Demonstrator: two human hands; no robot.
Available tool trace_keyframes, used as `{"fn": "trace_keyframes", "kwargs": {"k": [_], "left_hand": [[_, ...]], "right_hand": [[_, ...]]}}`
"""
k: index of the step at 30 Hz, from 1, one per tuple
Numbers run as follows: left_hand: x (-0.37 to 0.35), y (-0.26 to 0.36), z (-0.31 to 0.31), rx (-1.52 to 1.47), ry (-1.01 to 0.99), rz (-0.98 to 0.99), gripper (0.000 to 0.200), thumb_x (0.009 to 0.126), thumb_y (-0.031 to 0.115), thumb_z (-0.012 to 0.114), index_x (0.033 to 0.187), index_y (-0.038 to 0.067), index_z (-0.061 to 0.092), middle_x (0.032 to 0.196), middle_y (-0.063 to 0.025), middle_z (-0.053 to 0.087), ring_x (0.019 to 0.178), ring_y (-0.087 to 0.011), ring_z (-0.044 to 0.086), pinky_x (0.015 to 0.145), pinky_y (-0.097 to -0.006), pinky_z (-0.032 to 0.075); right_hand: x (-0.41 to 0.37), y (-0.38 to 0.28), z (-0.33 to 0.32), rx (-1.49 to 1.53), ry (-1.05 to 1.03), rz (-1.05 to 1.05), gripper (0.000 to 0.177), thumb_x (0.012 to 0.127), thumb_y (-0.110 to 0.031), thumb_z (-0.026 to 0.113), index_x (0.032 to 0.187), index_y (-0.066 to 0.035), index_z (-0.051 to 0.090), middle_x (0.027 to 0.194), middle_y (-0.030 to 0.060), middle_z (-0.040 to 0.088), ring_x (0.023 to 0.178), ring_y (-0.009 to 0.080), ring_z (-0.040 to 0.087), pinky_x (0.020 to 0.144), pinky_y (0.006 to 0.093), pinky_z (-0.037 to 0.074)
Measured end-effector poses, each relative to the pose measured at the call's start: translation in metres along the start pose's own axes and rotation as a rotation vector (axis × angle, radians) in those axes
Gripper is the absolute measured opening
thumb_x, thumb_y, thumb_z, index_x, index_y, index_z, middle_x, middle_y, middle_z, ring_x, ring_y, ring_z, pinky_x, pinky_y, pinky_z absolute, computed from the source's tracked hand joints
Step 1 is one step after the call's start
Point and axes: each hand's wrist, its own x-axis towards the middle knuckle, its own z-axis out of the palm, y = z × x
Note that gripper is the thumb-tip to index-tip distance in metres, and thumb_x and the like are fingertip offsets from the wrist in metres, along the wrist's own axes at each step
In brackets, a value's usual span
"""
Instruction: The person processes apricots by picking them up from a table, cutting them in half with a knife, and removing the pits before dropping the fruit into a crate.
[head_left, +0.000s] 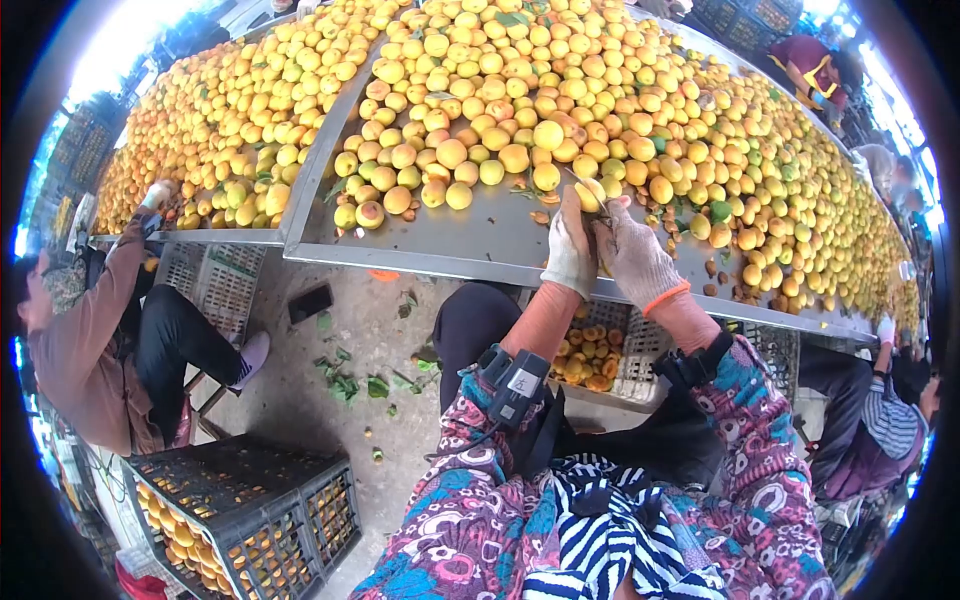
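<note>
Both of my hands meet over the near edge of the metal sorting table (440,240). My left hand (571,248), in a pale, soiled work glove, is closed with its fingertips on a yellow apricot (590,194). From the other side my right hand (638,258), gloved as well and with an orange band at the wrist, closes its fingers against the same fruit. Part of the apricot is hidden by the fingers. Just beyond them lies a heap of loose apricots (510,158), some with green leaves among them.
Below the table edge stands a crate of apricot halves (588,358) close to my knees. A black crate (245,505) with fruit sits on the floor at left, near scattered leaves (343,385) and a dark flat object (310,304). A seated person (95,350) works at left, another (885,420) at right.
</note>
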Motion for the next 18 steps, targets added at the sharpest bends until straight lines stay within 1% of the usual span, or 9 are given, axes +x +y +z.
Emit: {"fn": "trace_keyframes", "kwargs": {"k": [3, 6, 7, 10, 11, 13, 14, 17, 18], "left_hand": [[0.008, -0.010, -0.006, -0.072, 0.211, -0.056, 0.049, 0.094, 0.049, 0.043, 0.113, 0.006, 0.056, 0.092, -0.0038, 0.061, 0.085, -0.0160, 0.058, 0.078, -0.0292, 0.048], [0.005, 0.011, -0.004, 0.334, 0.055, 0.049, 0.050, 0.092, 0.051, 0.045, 0.109, 0.006, 0.058, 0.090, -0.0019, 0.060, 0.082, -0.0126, 0.057, 0.073, -0.0266, 0.046], [0.002, 0.019, 0.006, 0.234, 0.080, -0.041, 0.042, 0.091, 0.046, 0.051, 0.104, 0.007, 0.061, 0.088, 0.0010, 0.058, 0.079, -0.0088, 0.053, 0.068, -0.0238, 0.043], [0.008, 0.010, -0.004, 0.329, 0.167, -0.018, 0.034, 0.090, 0.036, 0.056, 0.103, 0.005, 0.060, 0.087, 0.0002, 0.058, 0.079, -0.0086, 0.051, 0.067, -0.0235, 0.042], [0.010, 0.008, -0.007, 0.378, 0.163, 0.053, 0.034, 0.090, 0.035, 0.055, 0.102, 0.003, 0.060, 0.088, -0.0021, 0.059, 0.079, -0.0107, 0.052, 0.068, -0.0256, 0.043], [0.012, 0.002, -0.009, 0.475, 0.156, 0.188, 0.035, 0.090, 0.032, 0.054, 0.099, -0.002, 0.060, 0.091, -0.0067, 0.061, 0.080, -0.0150, 0.054, 0.071, -0.0298, 0.045], [0.012, -0.002, -0.010, 0.510, 0.148, 0.238, 0.035, 0.090, 0.031, 0.054, 0.098, -0.002, 0.060, 0.090, -0.0073, 0.061, 0.079, -0.0153, 0.054, 0.071, -0.0295, 0.044], [0.015, -0.006, -0.015, 0.624, 0.130, 0.383, 0.033, 0.089, 0.029, 0.052, 0.096, -0.003, 0.060, 0.087, -0.0085, 0.061, 0.077, -0.0160, 0.054, 0.070, -0.0287, 0.044], [0.014, -0.006, -0.014, 0.667, 0.128, 0.419, 0.033, 0.089, 0.028, 0.051, 0.095, -0.003, 0.060, 0.086, -0.0086, 0.060, 0.077, -0.0162, 0.054, 0.070, -0.0284, 0.044]], "right_hand": [[0.006, 0.009, 0.000, -0.065, 0.006, -0.038, 0.033, 0.092, -0.020, 0.050, 0.118, -0.002, 0.046, 0.079, 0.0271, 0.062, 0.078, 0.0430, 0.062, 0.064, 0.0469, 0.049], [0.006, 0.014, -0.008, -0.052, -0.003, -0.084, 0.034, 0.092, -0.025, 0.051, 0.117, -0.003, 0.047, 0.078, 0.0265, 0.062, 0.078, 0.0429, 0.062, 0.064, 0.0490, 0.049], [0.004, 0.009, -0.015, -0.046, -0.012, -0.089, 0.033, 0.092, -0.025, 0.051, 0.116, -0.003, 0.047, 0.078, 0.0260, 0.063, 0.078, 0.0425, 0.062, 0.064, 0.0486, 0.050], [-0.001, 0.004, -0.015, -0.042, -0.025, -0.073, 0.030, 0.092, -0.024, 0.051, 0.113, -0.002, 0.049, 0.080, 0.0250, 0.063, 0.078, 0.0416, 0.063, 0.064, 0.0476, 0.050], [-0.001, 0.004, -0.014, -0.043, -0.024, -0.067, 0.029, 0.092, -0.023, 0.051, 0.111, -0.001, 0.049, 0.081, 0.0248, 0.063, 0.078, 0.0413, 0.063, 0.064, 0.0472, 0.050], [0.000, 0.011, -0.005, 0.096, 0.012, -0.125, 0.027, 0.093, -0.021, 0.051, 0.109, 0.000, 0.049, 0.080, 0.0236, 0.063, 0.075, 0.0413, 0.063, 0.062, 0.0446, 0.049], [-0.001, 0.015, 0.000, 0.164, 0.029, -0.150, 0.025, 0.093, -0.019, 0.051, 0.108, 0.001, 0.049, 0.079, 0.0231, 0.063, 0.074, 0.0413, 0.063, 0.062, 0.0433, 0.049], [-0.002, 0.021, 0.011, 0.325, 0.054, -0.177, 0.025, 0.092, -0.017, 0.052, 0.109, 0.002, 0.051, 0.083, 0.0123, 0.064, 0.066, 0.0205, 0.060, 0.060, 0.0317, 0.047], [-0.004, 0.019, 0.011, 0.398, 0.015, -0.116, 0.025, 0.093, -0.018, 0.052, 0.109, 0.001, 0.052, 0.082, 0.0087, 0.063, 0.065, 0.0159, 0.057, 0.058, 0.0286, 0.045]]}}
